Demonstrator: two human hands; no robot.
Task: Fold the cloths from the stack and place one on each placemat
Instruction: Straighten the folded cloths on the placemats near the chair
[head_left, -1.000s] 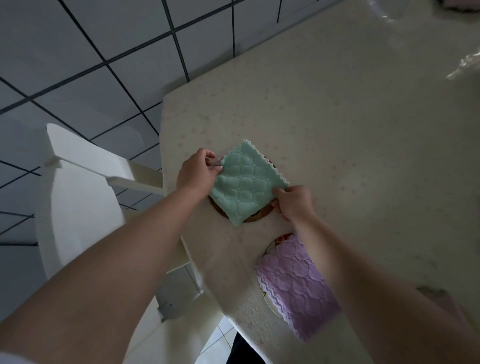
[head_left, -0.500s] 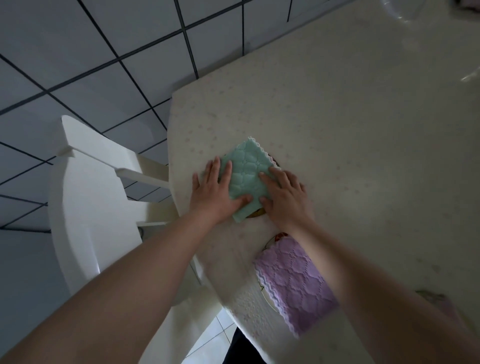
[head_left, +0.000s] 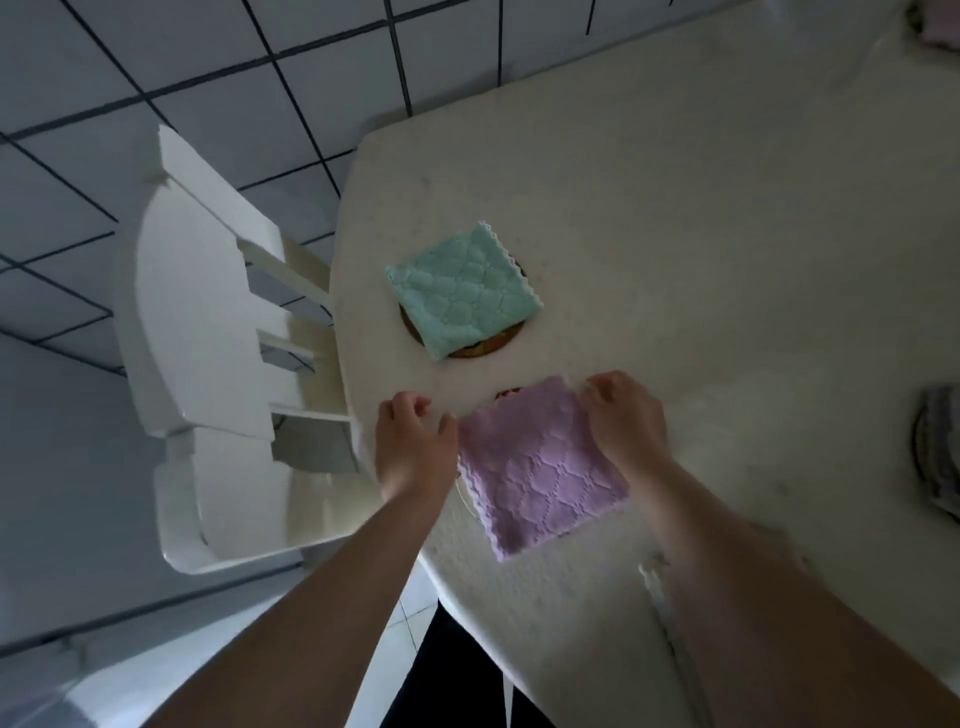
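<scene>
Head view shows your right hand (head_left: 621, 418) pinching the purple cloth (head_left: 540, 467) at its far right corner, your left hand (head_left: 413, 444) curled at its left edge, grasp unclear; the cloth lies between them, covering its placemat (head_left: 506, 393).

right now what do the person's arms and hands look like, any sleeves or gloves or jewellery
Both arms are bare from the bottom edge of the picture to the wrist, with no sleeve in sight. The left hand and right hand wear no gloves, and no ring, watch or bracelet shows. The picture is dim and slightly blurred, so fine marks cannot be told.
</scene>
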